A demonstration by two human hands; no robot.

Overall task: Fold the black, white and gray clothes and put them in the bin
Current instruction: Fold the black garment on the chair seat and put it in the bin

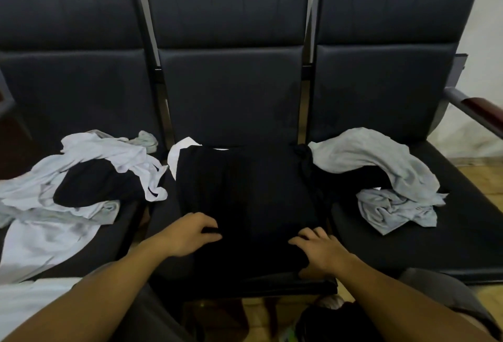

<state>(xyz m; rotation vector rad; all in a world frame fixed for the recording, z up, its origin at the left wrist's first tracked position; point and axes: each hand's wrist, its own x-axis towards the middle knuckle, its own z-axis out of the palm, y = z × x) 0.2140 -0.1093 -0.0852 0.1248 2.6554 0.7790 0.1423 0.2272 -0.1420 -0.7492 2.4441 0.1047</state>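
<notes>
black garment (245, 192): spread flat on the middle seat (231, 113) of a three-seat dark bench, near edge at the seat's front lip.
left hand (187, 235): on the garment's near-left corner, fingers (209, 226) curled, pinching the black fabric at its edge.
right hand (318, 252): on the garment's near-right corner, fingers spread on top and thumb hooked under the hem; gripping the cloth.
white piece (179, 155): pokes out from under the black garment at its far-left corner, on the same seat.
left pile (81, 178): white and pale gray clothes heaped on the left seat, a black item (98, 186) lying in the middle of the heap; part of the pile hangs over the seat front.
right pile (386, 175): gray clothes bunched on the right seat, touching a dark crumpled item (306, 156) at the gap between middle and right seats.
armrest (476, 110): metal with a reddish top, at the bench's right end.
floor (484, 175): yellowish, visible right of the bench and below the seat front.
bin: cannot tell; a dark shape sits low between the forearms, too unclear to identify.
</notes>
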